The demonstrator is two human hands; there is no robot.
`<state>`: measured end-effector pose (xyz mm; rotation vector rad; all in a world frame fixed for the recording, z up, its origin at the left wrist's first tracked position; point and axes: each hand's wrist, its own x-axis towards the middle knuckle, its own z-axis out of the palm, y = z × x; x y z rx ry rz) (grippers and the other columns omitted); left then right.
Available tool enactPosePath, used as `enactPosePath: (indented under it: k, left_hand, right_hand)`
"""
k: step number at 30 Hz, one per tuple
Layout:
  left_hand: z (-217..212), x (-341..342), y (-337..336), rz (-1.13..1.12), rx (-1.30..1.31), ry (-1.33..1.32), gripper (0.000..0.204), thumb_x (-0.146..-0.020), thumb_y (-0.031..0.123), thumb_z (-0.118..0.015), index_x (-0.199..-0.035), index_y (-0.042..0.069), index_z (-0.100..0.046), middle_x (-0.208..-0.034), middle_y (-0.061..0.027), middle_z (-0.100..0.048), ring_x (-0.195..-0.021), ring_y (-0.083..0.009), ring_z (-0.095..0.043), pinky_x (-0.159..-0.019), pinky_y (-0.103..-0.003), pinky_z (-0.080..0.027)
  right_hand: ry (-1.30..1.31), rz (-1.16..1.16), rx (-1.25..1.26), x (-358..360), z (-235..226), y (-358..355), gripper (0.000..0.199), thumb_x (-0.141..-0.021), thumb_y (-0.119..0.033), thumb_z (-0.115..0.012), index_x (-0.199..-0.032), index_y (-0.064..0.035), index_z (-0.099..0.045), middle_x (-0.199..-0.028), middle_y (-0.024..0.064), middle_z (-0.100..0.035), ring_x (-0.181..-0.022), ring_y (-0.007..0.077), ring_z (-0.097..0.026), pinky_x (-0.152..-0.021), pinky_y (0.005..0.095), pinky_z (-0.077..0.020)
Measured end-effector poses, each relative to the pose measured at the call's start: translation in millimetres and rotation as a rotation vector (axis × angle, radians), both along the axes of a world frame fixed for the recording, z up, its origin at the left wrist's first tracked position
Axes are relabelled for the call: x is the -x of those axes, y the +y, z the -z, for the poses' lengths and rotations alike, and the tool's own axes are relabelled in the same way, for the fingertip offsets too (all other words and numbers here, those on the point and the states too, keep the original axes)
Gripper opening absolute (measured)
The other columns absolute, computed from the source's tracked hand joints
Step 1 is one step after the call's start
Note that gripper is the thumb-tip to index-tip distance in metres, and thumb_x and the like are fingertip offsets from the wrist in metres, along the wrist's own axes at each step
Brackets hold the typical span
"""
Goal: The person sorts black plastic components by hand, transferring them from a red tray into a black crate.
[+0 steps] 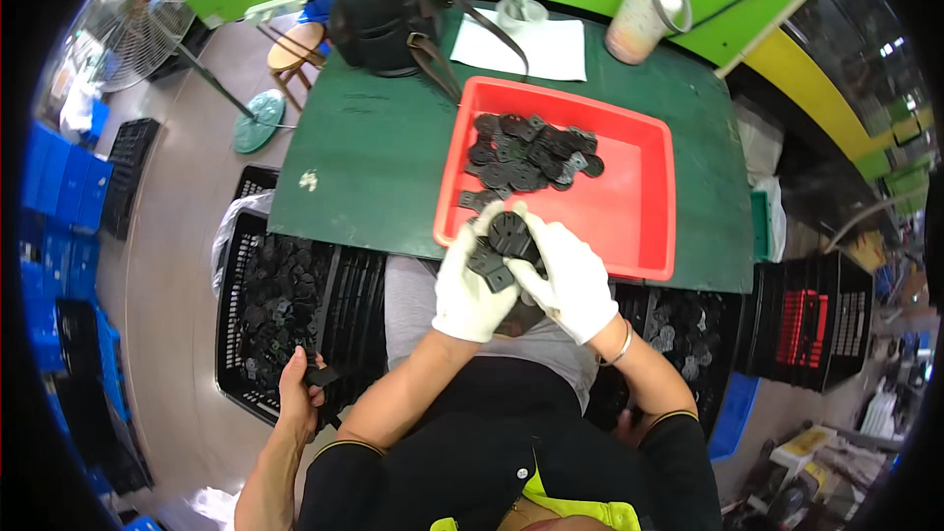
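My left hand (465,287), in a white glove, is closed around a few flat black plastic parts (495,261) with rounded heads and square tabs. My right hand (568,280), gloved too, pinches the same parts from the right, its thumb pressed on them. Both hands meet over the near edge of a red tray (619,206). Inside that tray, toward its left, lies a pile of similar black parts (526,152). How many parts sit between my fingers is partly hidden by the gloves.
A green table (364,157) carries a black backpack (386,10), white paper (560,49) with a cup (521,12), and a bottle (644,20). Black crates of parts (280,305) flank my legs. Another person's bare hand (298,393) holds a black piece by the left crate.
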<state>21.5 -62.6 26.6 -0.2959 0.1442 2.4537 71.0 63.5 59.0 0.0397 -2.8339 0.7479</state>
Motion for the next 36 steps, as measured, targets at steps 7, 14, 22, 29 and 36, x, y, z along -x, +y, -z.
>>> enactPosePath:
  k: [7,14,22,29,36]
  left_hand:
    - [0.4,-4.9,16.7,0.073,-0.079,-0.005,0.05,-0.096,0.041,-0.04,-0.13,0.004,-0.043,-0.134,-0.0162,-0.045,-0.124,-0.0342,-0.042,-0.105,-0.051,-0.032]
    - [-3.0,-11.6,22.4,0.096,-0.012,-0.066,0.058,-0.096,0.048,-0.035,-0.133,0.005,-0.039,-0.135,-0.0189,-0.044,-0.12,-0.0355,-0.046,-0.101,-0.046,-0.039]
    - [-14.0,-13.5,33.6,0.136,0.013,-0.117,0.061,-0.094,0.053,-0.035,-0.13,0.005,-0.044,-0.139,-0.0168,-0.041,-0.116,-0.0327,-0.05,-0.09,-0.043,-0.047]
    - [-7.0,-8.5,49.5,0.155,0.12,-0.017,0.05,-0.093,0.043,-0.047,-0.124,0.004,-0.047,-0.131,-0.0169,-0.048,-0.111,-0.032,-0.053,-0.091,-0.048,-0.046]
    - [11.2,-2.0,61.0,0.217,0.301,-0.063,0.029,-0.093,0.03,-0.054,-0.108,0.005,-0.053,-0.095,-0.0096,-0.058,-0.071,-0.0149,-0.054,-0.057,-0.026,-0.048]
  right_hand:
    - [0.087,0.096,0.328,-7.2,19.0,22.7,0.046,-0.083,-0.032,-0.063,-0.118,-0.0034,-0.053,-0.092,0.015,-0.06,-0.078,0.0279,-0.061,-0.071,0.0369,-0.0495]
    - [-0.209,0.247,0.884,-13.7,15.6,24.9,0.048,-0.078,-0.029,-0.07,-0.113,-0.0007,-0.053,-0.089,0.0123,-0.064,-0.073,0.0142,-0.06,-0.068,0.0299,-0.0489]
    - [-0.091,0.202,0.794,-24.1,24.0,34.0,0.032,-0.082,-0.028,-0.066,-0.094,-0.0006,-0.055,-0.08,0.0095,-0.061,-0.066,0.0143,-0.054,-0.061,0.0293,-0.0464]
    - [0.072,0.536,1.285,-105.8,24.8,97.9,0.037,-0.094,-0.036,-0.053,-0.107,-0.0017,-0.049,-0.086,0.0096,-0.062,-0.062,0.013,-0.056,-0.057,0.0256,-0.0471]
    - [-0.427,0.321,0.818,-214.4,89.6,6.4,0.035,-0.084,-0.015,-0.062,-0.117,-0.0048,-0.062,-0.108,0.0083,-0.068,-0.099,0.0192,-0.063,-0.081,0.0257,-0.0475]
